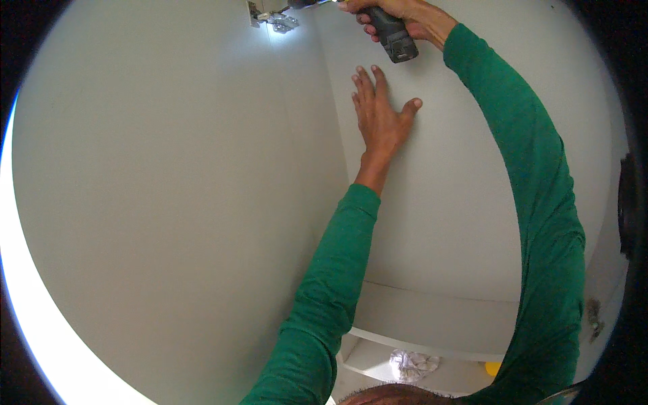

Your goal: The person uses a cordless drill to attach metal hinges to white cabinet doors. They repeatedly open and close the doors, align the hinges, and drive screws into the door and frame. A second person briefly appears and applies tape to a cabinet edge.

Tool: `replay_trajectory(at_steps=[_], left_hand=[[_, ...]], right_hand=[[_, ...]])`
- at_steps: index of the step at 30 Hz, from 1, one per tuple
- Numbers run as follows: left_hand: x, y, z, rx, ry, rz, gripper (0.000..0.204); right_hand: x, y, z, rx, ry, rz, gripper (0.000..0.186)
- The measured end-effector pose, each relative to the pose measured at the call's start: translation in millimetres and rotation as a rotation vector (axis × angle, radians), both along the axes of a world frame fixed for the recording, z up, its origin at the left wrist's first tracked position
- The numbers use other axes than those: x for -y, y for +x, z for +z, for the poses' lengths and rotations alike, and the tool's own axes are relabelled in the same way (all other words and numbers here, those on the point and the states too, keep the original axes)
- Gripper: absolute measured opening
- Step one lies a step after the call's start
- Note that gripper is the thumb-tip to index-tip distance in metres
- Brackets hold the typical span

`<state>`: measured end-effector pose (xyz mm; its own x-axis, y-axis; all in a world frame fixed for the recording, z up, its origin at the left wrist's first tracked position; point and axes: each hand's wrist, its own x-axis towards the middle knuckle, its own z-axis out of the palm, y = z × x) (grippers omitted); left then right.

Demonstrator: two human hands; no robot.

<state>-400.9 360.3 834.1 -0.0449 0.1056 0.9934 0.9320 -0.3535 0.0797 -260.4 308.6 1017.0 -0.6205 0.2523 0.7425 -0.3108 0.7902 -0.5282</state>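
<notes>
My right hand (412, 15) is at the top of the view, wrapped round the grip of a black cordless drill driver (395, 37). The tool points left, its front end partly cut off by the upper edge. Its bit reaches toward a metal cabinet hinge (280, 23) fixed on the pale left panel (169, 169), and a bright light falls there. Whether the bit touches a screw is too small to tell. Lower down, my left hand (381, 125) lies with fingers spread against the white panel (445, 189), holding nothing.
Below, a white shelf (432, 347) has a crumpled whitish bundle (412, 364) and a yellow thing (493, 368) by it. A dark object (626, 206) sits at the right rim, with a small dark metallic fitting (594, 318) beneath. The two pale panels meet in a corner.
</notes>
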Motion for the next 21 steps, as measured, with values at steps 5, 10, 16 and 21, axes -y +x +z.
replay_trajectory(at_steps=[5,10,16,21], left_hand=[[-2.2,2.1,-1.9,-0.004,0.019,-0.012,0.113],[4.1,8.5,-6.4,-0.001,0.024,0.021,0.113],[11.5,11.3,-6.7,-0.029,0.071,0.005,0.113],[4.0,14.1,-12.4,-0.026,0.083,0.015,0.113]], right_hand=[[2.2,3.1,2.9,-0.001,0.004,-0.041,0.018],[4.0,5.3,0.1,-0.017,0.043,-0.043,0.019],[7.2,9.6,0.9,-0.013,0.088,-0.023,0.020],[4.1,13.1,-5.7,-0.004,0.111,-0.049,0.018]])
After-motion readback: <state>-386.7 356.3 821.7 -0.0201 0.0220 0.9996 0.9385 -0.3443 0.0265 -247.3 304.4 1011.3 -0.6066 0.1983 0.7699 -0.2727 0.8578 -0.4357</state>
